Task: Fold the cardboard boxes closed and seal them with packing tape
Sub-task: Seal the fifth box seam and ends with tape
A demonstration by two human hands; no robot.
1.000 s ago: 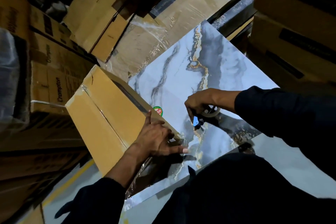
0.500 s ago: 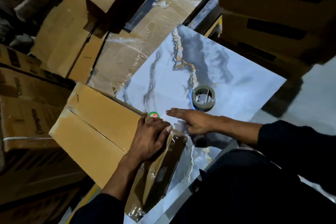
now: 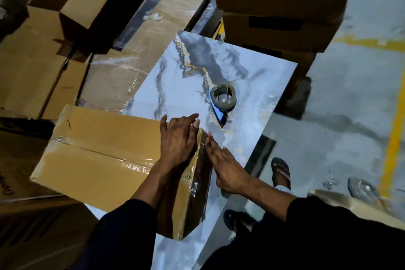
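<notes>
A closed brown cardboard box (image 3: 103, 151) lies across the marble-patterned tile (image 3: 182, 85), with clear tape running along its top seam and down its near end. My left hand (image 3: 177, 138) lies flat on the box's top at the right edge, fingers spread. My right hand (image 3: 223, 164) presses flat against the box's taped end face. The tape dispenser (image 3: 223, 98), holding a roll of clear tape, rests on the tile beyond both hands, held by neither.
Stacked cardboard boxes (image 3: 278, 6) stand at the back right. An open box (image 3: 92, 4) and plastic-wrapped cartons (image 3: 140, 46) sit at the back left. My sandalled feet (image 3: 280, 171) are on the grey floor (image 3: 361, 85), which has yellow lines.
My right hand put the tape dispenser down on the tile and came back to the box's end. Both hands now press flat on the tape. The view has shifted rightward.
</notes>
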